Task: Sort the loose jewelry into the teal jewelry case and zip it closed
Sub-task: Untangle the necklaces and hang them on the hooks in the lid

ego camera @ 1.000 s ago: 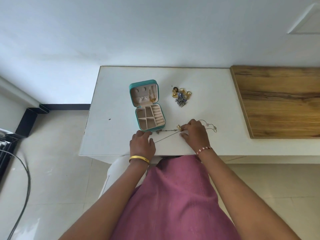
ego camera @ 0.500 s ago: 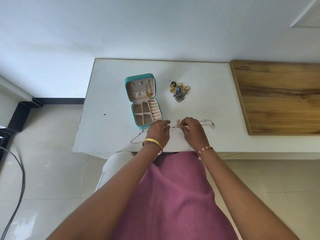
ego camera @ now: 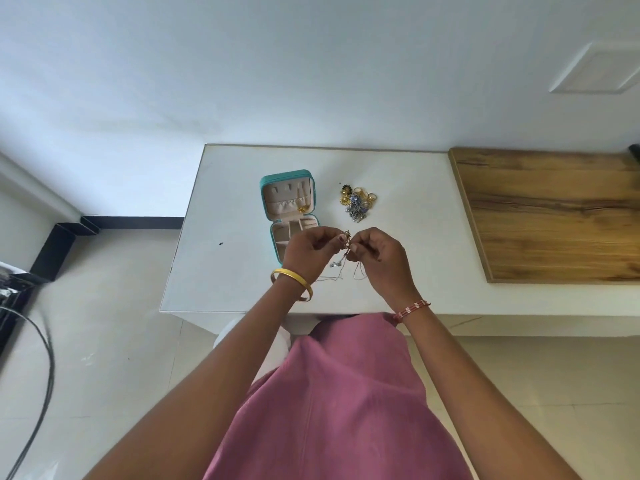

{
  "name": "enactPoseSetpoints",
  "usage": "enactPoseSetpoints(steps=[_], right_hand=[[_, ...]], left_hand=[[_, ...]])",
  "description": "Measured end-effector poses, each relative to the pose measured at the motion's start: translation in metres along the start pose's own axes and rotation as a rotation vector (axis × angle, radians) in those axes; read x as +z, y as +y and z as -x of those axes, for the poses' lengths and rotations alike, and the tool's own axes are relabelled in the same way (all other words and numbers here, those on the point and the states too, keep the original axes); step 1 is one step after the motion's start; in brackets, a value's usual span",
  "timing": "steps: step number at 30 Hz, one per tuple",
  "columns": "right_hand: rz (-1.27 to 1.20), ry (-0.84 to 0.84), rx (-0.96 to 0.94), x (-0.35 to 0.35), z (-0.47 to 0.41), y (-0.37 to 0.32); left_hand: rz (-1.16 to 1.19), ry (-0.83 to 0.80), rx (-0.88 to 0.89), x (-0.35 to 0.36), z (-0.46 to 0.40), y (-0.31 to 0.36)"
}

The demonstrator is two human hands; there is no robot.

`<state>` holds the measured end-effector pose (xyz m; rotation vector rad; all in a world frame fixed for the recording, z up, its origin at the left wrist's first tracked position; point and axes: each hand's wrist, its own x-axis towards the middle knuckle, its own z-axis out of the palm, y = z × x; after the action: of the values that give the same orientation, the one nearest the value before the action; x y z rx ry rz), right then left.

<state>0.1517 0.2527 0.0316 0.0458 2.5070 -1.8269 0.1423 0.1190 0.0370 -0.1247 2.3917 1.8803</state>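
Pinching a thin necklace (ego camera: 341, 263) between them, left hand (ego camera: 308, 252) and right hand (ego camera: 379, 259) hover, fingers curled, above the white table (ego camera: 398, 233).

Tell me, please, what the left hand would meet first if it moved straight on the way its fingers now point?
Probably the right hand: the left hand points its fingers across at it, both pinching the necklace between them.

white table (ego camera: 242, 278) | on it: open teal jewelry case (ego camera: 286, 178), loose jewelry pile (ego camera: 356, 201)
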Motion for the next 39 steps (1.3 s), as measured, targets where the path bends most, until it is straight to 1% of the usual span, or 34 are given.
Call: enactPoseSetpoints(steps=[7,9,13,16,19,27,31,39], right_hand=[[-0.028,-0.025,-0.016,-0.007,0.007,-0.026],[-0.029,-0.042,0.010,-0.008,0.009,-0.030],[-0.105,-0.078,0.116,-0.008,0.015,-0.031],[-0.110,-0.058,0.126,-0.006,0.016,-0.031],[-0.070,-0.005,0.114,-0.005,0.013,-0.031],[0.066,0.028,0.075,-0.007,0.008,-0.027],[0.158,0.043,0.009,-0.006,0.006,-0.027],[0.222,0.083,-0.057,-0.002,0.007,-0.026]], left_hand=[[-0.066,0.058,0.094,-0.007,0.006,0.020],[-0.082,0.089,0.116,-0.008,0.008,0.025],[-0.083,0.124,0.141,-0.008,0.010,0.032],[-0.107,0.122,0.132,-0.009,0.009,0.034],[-0.148,0.128,0.129,-0.010,0.008,0.035],[-0.266,0.133,0.117,-0.010,0.004,0.030],[-0.259,0.123,0.107,-0.009,0.004,0.026],[-0.256,0.088,0.083,-0.011,0.004,0.026]])
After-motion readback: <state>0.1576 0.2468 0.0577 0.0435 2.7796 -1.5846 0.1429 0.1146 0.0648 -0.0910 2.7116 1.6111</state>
